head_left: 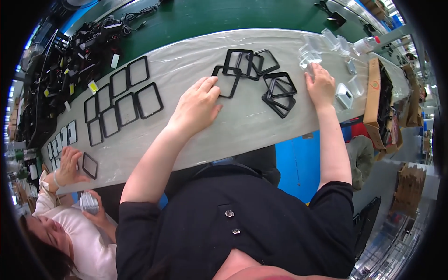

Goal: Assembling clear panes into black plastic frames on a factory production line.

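Note:
My left hand is at the middle of the table, its fingers closed at the left edge of a black rectangular frame. That frame touches a loose pile of similar black frames. A second small stack of black frames lies between my two hands. Over on the right, my right hand has its fingertips on a clear plastic piece, thumb and fingers drawn together around its near end. Several more black frames are laid out in two rows on the left.
A co-worker's hand is near a black frame at the table's left end; their other hand holds a stack of thin pieces. Clear containers, a red-capped bottle and a white box are at right, beside a cardboard box. Black devices pile far left.

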A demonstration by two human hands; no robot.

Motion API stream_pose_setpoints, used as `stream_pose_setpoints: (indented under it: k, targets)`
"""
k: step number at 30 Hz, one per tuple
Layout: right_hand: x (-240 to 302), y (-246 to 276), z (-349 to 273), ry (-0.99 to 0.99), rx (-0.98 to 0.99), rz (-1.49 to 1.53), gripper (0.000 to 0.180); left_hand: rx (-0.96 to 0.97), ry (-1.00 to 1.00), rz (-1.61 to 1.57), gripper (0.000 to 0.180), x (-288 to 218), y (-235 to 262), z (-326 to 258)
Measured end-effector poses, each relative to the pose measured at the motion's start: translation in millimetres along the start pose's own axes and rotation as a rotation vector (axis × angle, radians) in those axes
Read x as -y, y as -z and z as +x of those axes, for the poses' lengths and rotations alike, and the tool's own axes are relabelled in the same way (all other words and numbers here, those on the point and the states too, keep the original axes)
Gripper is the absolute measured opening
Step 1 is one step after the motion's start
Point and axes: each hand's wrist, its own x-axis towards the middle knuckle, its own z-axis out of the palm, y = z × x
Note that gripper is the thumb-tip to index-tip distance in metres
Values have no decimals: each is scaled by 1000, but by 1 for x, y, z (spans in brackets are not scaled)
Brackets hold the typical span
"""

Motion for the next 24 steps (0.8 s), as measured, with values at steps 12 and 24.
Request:
stream_pose_setpoints:
  k: [12, 24]
  targets:
    - [32, 61, 15, -283, -62, 810, 20, -43, 122, -168, 82, 14, 2, -35]
    - [252, 143, -48, -85, 399, 1536, 37, -507, 79, -630, 104, -3, 34, -114]
